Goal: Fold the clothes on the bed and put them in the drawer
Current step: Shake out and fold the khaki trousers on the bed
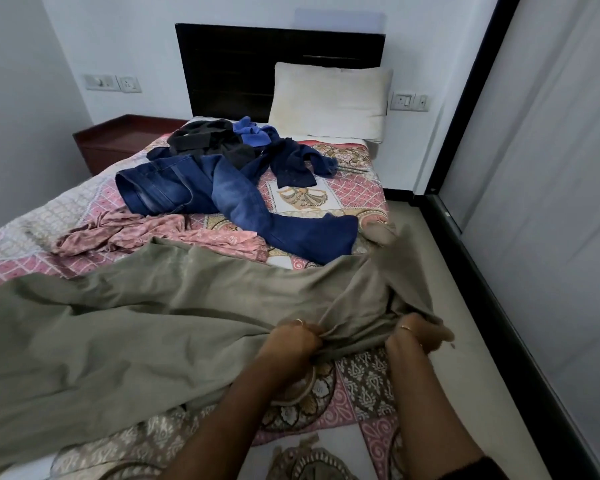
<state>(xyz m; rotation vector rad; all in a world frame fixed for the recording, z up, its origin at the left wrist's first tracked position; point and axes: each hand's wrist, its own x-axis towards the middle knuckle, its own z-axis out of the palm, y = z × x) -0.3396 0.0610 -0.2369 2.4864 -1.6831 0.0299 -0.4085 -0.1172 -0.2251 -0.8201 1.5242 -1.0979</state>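
Gripping the near edge of an olive-green garment (146, 317) with both hands, the person leans over the bed (361, 393) at the lower middle of the frame. Their left hand (291, 341) has its fingers curled into a bunch of the cloth, and their right hand (418, 332), just to the right of it, pinches the same edge, the cloth gathered into folds between the two. That garment sprawls across the whole lower left of the frame, covering much of the patterned pink bedspread (357, 188). Behind it, at centre, a pair of blue jeans (219, 195) lies crumpled with one leg stretched toward the right. A pink printed garment (125, 233) lies rumpled to the left of the jeans, touching the green cloth's far edge. Further up sit a dark navy top (291, 164), a black piece (205, 136) and a bright blue piece (253, 133), heaped together. A white pillow (329, 102) leans against the dark headboard (229, 64) at upper centre, and a reddish wooden bedside unit (115, 140) stands at upper left.
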